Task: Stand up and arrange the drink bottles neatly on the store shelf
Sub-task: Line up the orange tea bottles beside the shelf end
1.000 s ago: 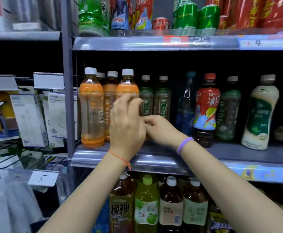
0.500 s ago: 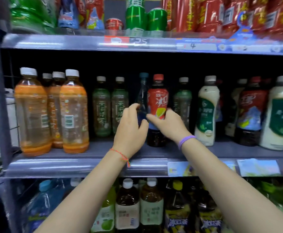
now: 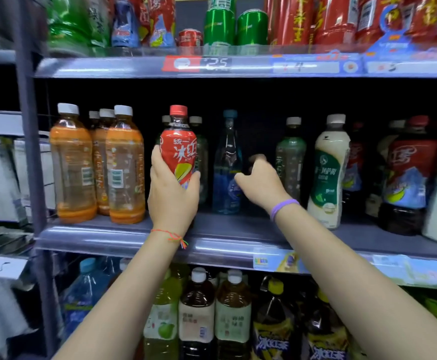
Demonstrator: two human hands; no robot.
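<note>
My left hand grips a red-labelled iced tea bottle with a red cap, held upright in front of two green tea bottles on the middle shelf. My right hand hangs empty with loosely curled fingers just right of a clear blue bottle, in the gap before another green tea bottle. Several orange-labelled bottles stand at the shelf's left end. A white milky bottle and further red-labelled bottles stand to the right.
The top shelf carries green cans, red bottles and price tags. Larger tea and water bottles fill the bottom shelf. A grey upright post bounds the shelf at left, with boxed goods beyond it.
My left hand has taken the red iced tea bottle and moved it left, in front of the green tea bottles. My right hand has let go and now hovers in the vacated gap.
</note>
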